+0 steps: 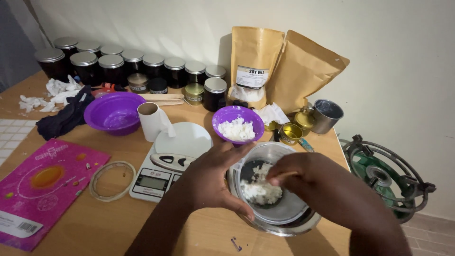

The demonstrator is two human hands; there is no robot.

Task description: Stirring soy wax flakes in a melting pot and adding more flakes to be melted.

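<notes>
2 tan pouches [279, 66] against wall, grey scale screen [152, 182], pink packet [42, 189] left

Desk [109, 227] holds a big purple bowl [113, 113] at 10 o'clock, paper roll [152, 121] just beside it. Digital scale [166, 163] at centre, clear ring lid [112, 180] left of it. Pink packet [45, 189] at 8 o'clock. Row of dark lidded jars [113, 64] along the wall at 11. Two brown pouches [284, 66] at 1 o'clock, metal cup [327, 114] near them. Green stove [386, 180] at 3 o'clock.

Warm dim light, soft shadows, slight blur
</notes>
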